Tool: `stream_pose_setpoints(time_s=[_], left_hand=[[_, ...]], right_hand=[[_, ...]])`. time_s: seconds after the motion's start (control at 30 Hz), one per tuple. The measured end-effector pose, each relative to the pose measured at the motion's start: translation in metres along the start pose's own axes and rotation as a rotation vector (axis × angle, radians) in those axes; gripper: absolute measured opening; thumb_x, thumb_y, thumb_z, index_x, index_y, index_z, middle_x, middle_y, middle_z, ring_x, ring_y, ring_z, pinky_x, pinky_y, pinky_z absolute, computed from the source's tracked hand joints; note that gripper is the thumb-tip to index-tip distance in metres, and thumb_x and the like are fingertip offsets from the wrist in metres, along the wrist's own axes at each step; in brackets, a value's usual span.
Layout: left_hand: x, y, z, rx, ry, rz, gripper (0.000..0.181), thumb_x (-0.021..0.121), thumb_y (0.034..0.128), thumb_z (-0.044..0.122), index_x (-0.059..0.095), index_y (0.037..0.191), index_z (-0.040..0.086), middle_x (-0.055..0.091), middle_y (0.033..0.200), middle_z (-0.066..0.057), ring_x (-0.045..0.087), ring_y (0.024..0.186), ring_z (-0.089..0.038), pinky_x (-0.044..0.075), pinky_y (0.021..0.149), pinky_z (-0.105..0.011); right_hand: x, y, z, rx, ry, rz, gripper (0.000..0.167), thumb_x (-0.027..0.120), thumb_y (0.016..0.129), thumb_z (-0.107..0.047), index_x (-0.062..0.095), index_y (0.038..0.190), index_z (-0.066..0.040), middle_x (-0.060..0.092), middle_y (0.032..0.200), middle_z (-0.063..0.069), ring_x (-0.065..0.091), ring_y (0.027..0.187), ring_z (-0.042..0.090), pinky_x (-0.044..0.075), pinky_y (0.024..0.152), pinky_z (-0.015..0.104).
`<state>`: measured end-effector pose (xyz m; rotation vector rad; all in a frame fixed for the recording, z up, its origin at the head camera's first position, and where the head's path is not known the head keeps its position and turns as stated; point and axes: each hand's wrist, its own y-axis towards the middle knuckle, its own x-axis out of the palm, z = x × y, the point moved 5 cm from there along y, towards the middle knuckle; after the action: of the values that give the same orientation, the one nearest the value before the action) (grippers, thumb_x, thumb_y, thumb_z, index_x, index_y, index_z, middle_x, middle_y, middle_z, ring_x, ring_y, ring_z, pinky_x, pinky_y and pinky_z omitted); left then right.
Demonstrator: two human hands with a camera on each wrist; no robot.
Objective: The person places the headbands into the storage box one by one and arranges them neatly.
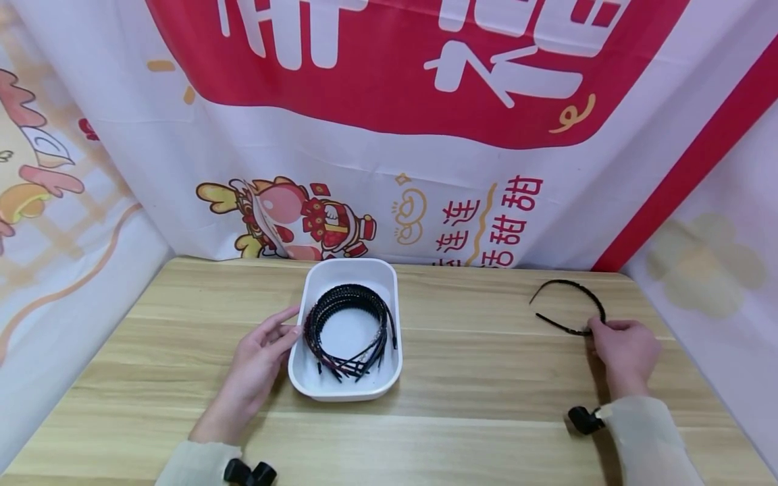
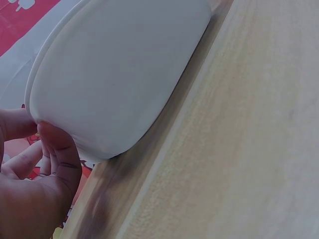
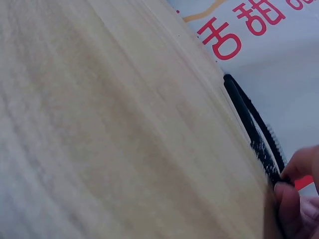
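Note:
A white plastic tub [image 1: 346, 386] stands on the wooden table, holding several black headbands [image 1: 349, 290] nested in a ring. At its left side, my left hand [image 1: 261, 361] pinches the rim between thumb and fingers; the left wrist view shows the thumb [image 2: 59, 137] against the tub's wall [image 2: 119, 74]. Far to the right, the thumb and index finger of my right hand [image 1: 626, 351] pinch a single black headband [image 1: 577, 287] by one side. Its two ends point left. Small teeth line part of this headband [image 3: 249, 117] in the right wrist view.
The wooden table [image 1: 480, 378] meets a printed cloth backdrop [image 1: 340, 148] along its back edge. Cloth also hangs at the left and right sides. Black wrist cameras sit on both sleeves.

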<state>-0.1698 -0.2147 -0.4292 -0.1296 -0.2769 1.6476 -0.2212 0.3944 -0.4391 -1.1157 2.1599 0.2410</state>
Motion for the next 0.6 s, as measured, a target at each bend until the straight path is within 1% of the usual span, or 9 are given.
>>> stream_pose_setpoints(time_s=[0.07, 0.13, 0.27, 0.33, 0.43, 0.6], left_hand=[[0.0006, -0.0005, 0.0003, -0.001, -0.008, 0.002, 0.06, 0.068, 0.1069, 0.017, 0.046, 0.162, 0.012, 0.065, 0.109, 0.011, 0.061, 0.109, -0.006, 0.055, 0.1, -0.017], [0.0007, -0.0009, 0.0006, -0.005, -0.013, 0.005, 0.06, 0.068, 0.1069, 0.018, 0.046, 0.162, 0.012, 0.065, 0.11, 0.011, 0.061, 0.109, -0.006, 0.054, 0.1, -0.017], [0.0006, -0.0012, 0.0011, -0.01, -0.014, 0.008, 0.058, 0.066, 0.1079, 0.015, 0.046, 0.162, 0.013, 0.065, 0.11, 0.012, 0.061, 0.109, -0.006, 0.054, 0.1, -0.017], [0.0008, -0.0008, 0.0009, -0.01, -0.018, 0.008, 0.057, 0.065, 0.1085, 0.013, 0.046, 0.162, 0.012, 0.065, 0.108, 0.013, 0.061, 0.108, -0.005, 0.054, 0.1, -0.017], [0.0011, -0.0001, 0.0005, -0.004, -0.021, 0.004, 0.056, 0.063, 0.109, 0.012, 0.046, 0.162, 0.011, 0.065, 0.105, 0.013, 0.061, 0.108, -0.005, 0.054, 0.1, -0.018], [0.0011, 0.0001, -0.0002, 0.003, -0.016, 0.006, 0.055, 0.062, 0.1094, 0.012, 0.046, 0.162, 0.011, 0.066, 0.106, 0.013, 0.061, 0.109, -0.006, 0.054, 0.1, -0.018]], right_hand=[[0.0011, -0.0003, 0.0007, -0.008, 0.015, -0.014, 0.056, 0.066, 0.099, -0.036, 0.066, 0.138, 0.003, 0.064, 0.053, -0.021, 0.067, 0.05, 0.0, 0.052, 0.055, 0.014], [0.002, 0.0001, 0.0009, -0.025, 0.004, -0.017, 0.056, 0.066, 0.099, -0.037, 0.066, 0.139, 0.003, 0.063, 0.053, -0.024, 0.066, 0.051, -0.002, 0.052, 0.054, 0.014], [0.0016, -0.0004, -0.0002, -0.063, -0.045, 0.002, 0.054, 0.065, 0.099, -0.039, 0.069, 0.135, 0.001, 0.061, 0.053, -0.028, 0.063, 0.05, -0.005, 0.046, 0.057, 0.011], [0.0012, -0.0017, -0.0003, -0.07, -0.051, 0.005, 0.053, 0.065, 0.099, -0.039, 0.07, 0.134, 0.001, 0.061, 0.053, -0.028, 0.062, 0.051, -0.006, 0.044, 0.058, 0.011], [0.0006, -0.0036, 0.0004, -0.066, -0.041, 0.007, 0.052, 0.065, 0.099, -0.039, 0.071, 0.132, 0.001, 0.061, 0.054, -0.028, 0.062, 0.051, -0.006, 0.046, 0.057, 0.013], [0.0017, -0.0048, 0.0013, -0.067, -0.037, 0.003, 0.052, 0.066, 0.1, -0.042, 0.071, 0.131, -0.001, 0.061, 0.056, -0.028, 0.063, 0.052, -0.006, 0.045, 0.057, 0.012]])
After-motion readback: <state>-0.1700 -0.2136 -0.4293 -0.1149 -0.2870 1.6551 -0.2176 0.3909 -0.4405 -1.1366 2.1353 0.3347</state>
